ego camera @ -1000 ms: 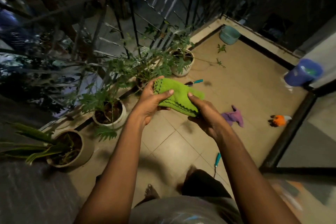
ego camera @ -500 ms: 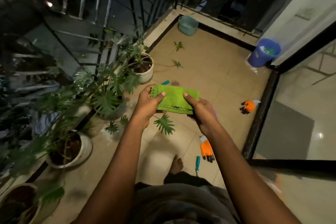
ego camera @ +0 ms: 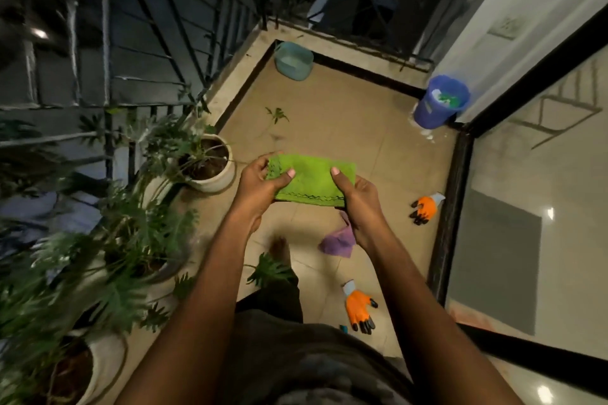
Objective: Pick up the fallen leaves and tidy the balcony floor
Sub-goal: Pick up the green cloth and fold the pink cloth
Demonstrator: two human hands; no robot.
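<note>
The balcony floor (ego camera: 345,128) is tan tile with a dark border. A metal railing (ego camera: 177,36) hems it on one side and a black-framed glass door (ego camera: 449,207) on the other. Both hands reach out over the tiles: the left hand (ego camera: 260,184) and the right hand (ego camera: 358,204) each grip an end of a folded green cloth (ego camera: 312,182), thumbs on top. A fallen leaf (ego camera: 277,114) lies beyond the cloth, and a second leaf (ego camera: 268,270) lies by the person's bare foot (ego camera: 279,246). A white plant pot (ego camera: 217,183) stands by the railing. A teal basin (ego camera: 293,61) sits in the far corner and a blue bucket (ego camera: 439,102) stands by the wall. An orange glove (ego camera: 426,207) lies near the door frame. A second glove (ego camera: 358,307) and a purple rag (ego camera: 337,242) lie nearer the person.
</note>
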